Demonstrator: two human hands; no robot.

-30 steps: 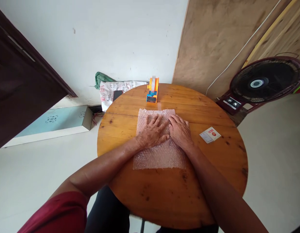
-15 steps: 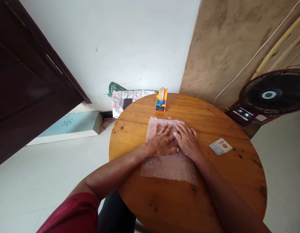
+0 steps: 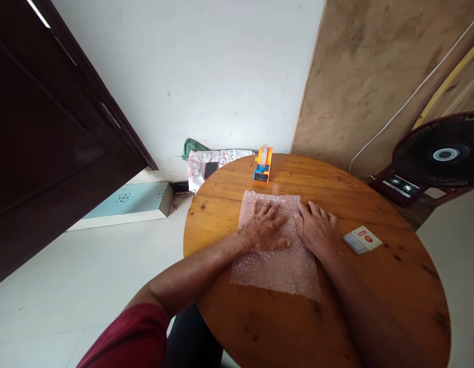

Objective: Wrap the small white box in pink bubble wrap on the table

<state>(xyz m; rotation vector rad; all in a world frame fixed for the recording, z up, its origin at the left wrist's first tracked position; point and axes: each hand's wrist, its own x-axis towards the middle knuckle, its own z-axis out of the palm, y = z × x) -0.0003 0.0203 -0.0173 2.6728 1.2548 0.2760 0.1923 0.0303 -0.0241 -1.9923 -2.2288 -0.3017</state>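
A sheet of clear, pinkish-looking bubble wrap [image 3: 275, 268] lies flat on the round wooden table [image 3: 237, 319]. My left hand [image 3: 264, 231] rests palm down on its upper middle, fingers spread. Along the wrap's right edge lies my right hand [image 3: 317, 227], palm down with fingers stretched out, partly over the bare wood. Neither hand grips anything. Just beyond the wrap's top edge, a short strip of clear tape [image 3: 275, 189] shows on the table. Whether anything lies under the wrap, I cannot tell.
An orange and blue tape dispenser [image 3: 263, 164] stands near the table's far edge. Right of my right hand lies a small printed card or packet [image 3: 362, 240]. A fan [image 3: 444, 156] is beyond the table at right; a printed sack [image 3: 200, 166] lies by the wall.
My right hand has slid right, away from my left hand, to the wrap's right edge. My left hand stays on the wrap. The whole view has shifted slightly.
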